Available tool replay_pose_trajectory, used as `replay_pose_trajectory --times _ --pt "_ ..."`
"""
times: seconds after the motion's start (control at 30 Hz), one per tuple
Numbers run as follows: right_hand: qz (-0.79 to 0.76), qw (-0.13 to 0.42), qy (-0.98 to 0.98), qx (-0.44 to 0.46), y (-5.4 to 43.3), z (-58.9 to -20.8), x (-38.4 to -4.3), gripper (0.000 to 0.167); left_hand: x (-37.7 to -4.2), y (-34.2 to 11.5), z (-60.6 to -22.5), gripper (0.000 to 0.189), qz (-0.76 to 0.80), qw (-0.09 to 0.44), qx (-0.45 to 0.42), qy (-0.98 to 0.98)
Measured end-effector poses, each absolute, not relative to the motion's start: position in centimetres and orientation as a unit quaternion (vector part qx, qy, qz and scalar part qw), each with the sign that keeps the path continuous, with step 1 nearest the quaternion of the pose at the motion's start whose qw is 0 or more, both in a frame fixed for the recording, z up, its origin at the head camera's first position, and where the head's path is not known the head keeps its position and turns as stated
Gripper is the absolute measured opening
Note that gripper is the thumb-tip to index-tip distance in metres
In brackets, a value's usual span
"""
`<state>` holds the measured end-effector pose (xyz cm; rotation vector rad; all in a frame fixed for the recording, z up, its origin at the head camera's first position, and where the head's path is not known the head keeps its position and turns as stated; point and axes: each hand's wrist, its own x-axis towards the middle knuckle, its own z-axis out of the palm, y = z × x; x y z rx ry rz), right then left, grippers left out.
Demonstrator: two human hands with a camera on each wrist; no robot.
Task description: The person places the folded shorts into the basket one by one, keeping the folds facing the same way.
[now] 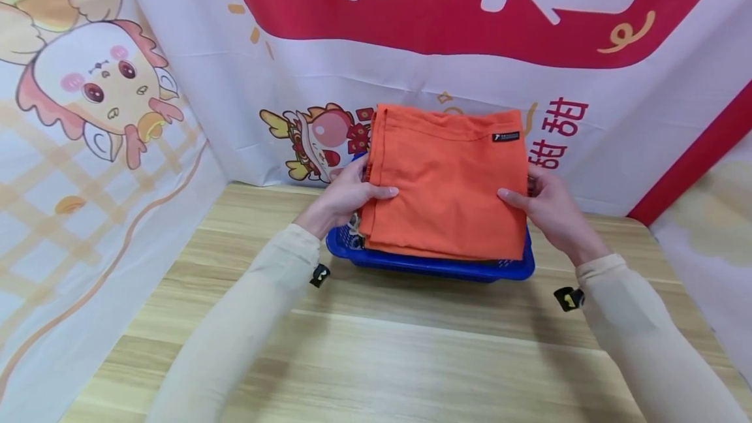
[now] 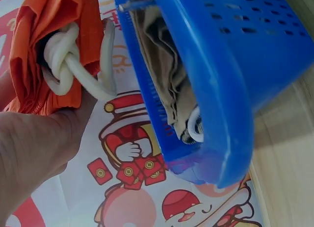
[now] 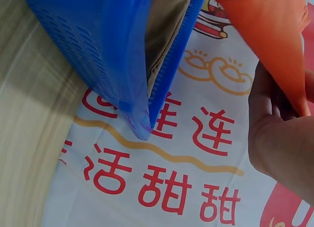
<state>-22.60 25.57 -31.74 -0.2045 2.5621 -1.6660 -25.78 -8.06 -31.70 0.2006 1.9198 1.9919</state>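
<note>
A folded orange garment (image 1: 446, 181) with a small black label near its upper right corner is held up over a blue plastic basket (image 1: 435, 267). My left hand (image 1: 348, 196) grips its left edge, thumb on the front. On the opposite edge, my right hand (image 1: 549, 207) pinches the cloth the same way. A knotted white drawstring (image 2: 66, 60) hangs from the garment's folds in the left wrist view. Inside the basket lies folded brown cloth (image 2: 159, 60), with a white cord loop (image 2: 196, 125) by it. In the head view the garment hides most of the basket's inside.
The basket stands on a light wood table (image 1: 376, 351) near its back edge. Behind it hangs a white and red printed cloth (image 1: 352, 70). Another printed cloth (image 1: 100, 201) with a cartoon figure covers the left side. A red strip (image 1: 699, 155) runs along the right.
</note>
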Motion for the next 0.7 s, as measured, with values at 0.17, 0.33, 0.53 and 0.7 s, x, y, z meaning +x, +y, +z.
replay_pose_trajectory --times 0.17,0.33,0.53,0.7 --pt "-0.547 0.043 0.833 -0.074 25.5 -32.3 -23.1 0.055 -26.4 -8.1 -32.4 0.084 0.695 0.177 0.061 0.694" --pt "-0.56 0.055 0.824 -0.067 25.5 -33.1 -23.2 0.055 -26.8 -8.0 -33.1 0.087 0.683 0.181 0.044 0.706" --pt "-0.561 0.072 0.823 -0.052 25.4 -34.0 -23.2 0.052 -27.1 -8.2 -33.8 0.091 0.666 0.19 0.037 0.721" --pt "-0.566 0.087 0.819 -0.044 25.4 -34.7 -23.4 0.051 -27.2 -8.3 -34.4 0.09 0.649 0.197 0.036 0.734"
